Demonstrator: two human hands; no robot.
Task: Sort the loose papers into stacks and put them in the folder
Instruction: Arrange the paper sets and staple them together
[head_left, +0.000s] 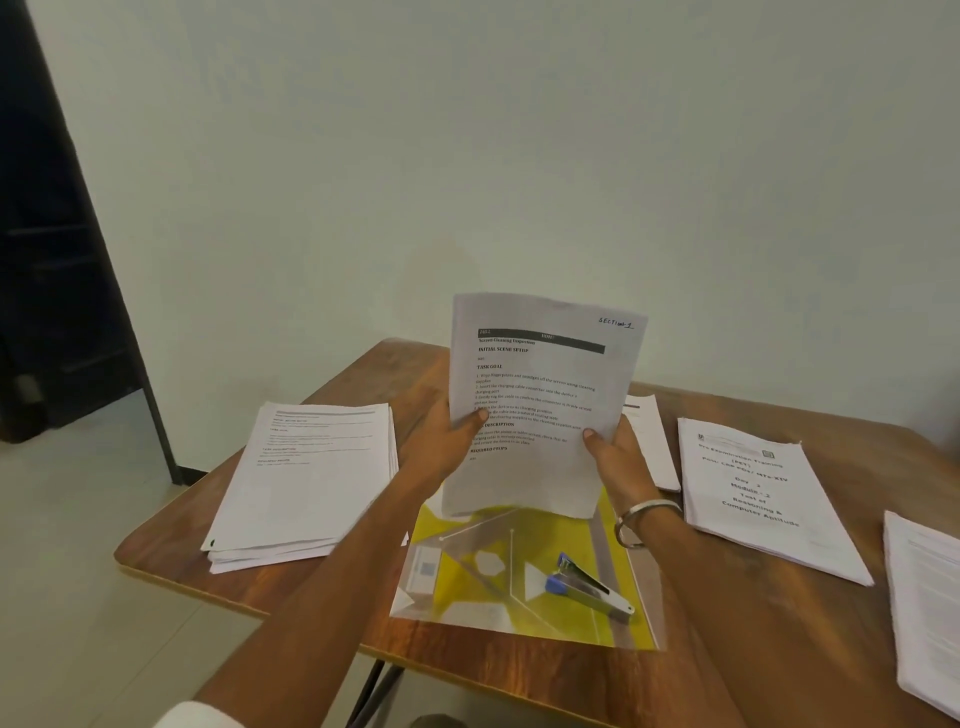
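I hold a sheaf of printed papers (540, 395) upright above the table, its bottom edge over the folder. My left hand (447, 441) grips its left edge and my right hand (618, 457) grips its right edge, thumbs on the front page. The yellow and clear plastic folder (467, 571) lies flat below. A paper stack (306, 478) rests on the table's left side. Another stack with a bold title page (763, 493) lies to the right, and a further stack (930, 597) sits at the right frame edge. One more pile (649, 441) is partly hidden behind my right hand.
A blue and silver stapler (587, 584) lies on the folder. The wooden table (519, 670) has its front edge close to me and its left corner near the left stack. A pale wall stands behind and a dark doorway (47, 260) opens at the left.
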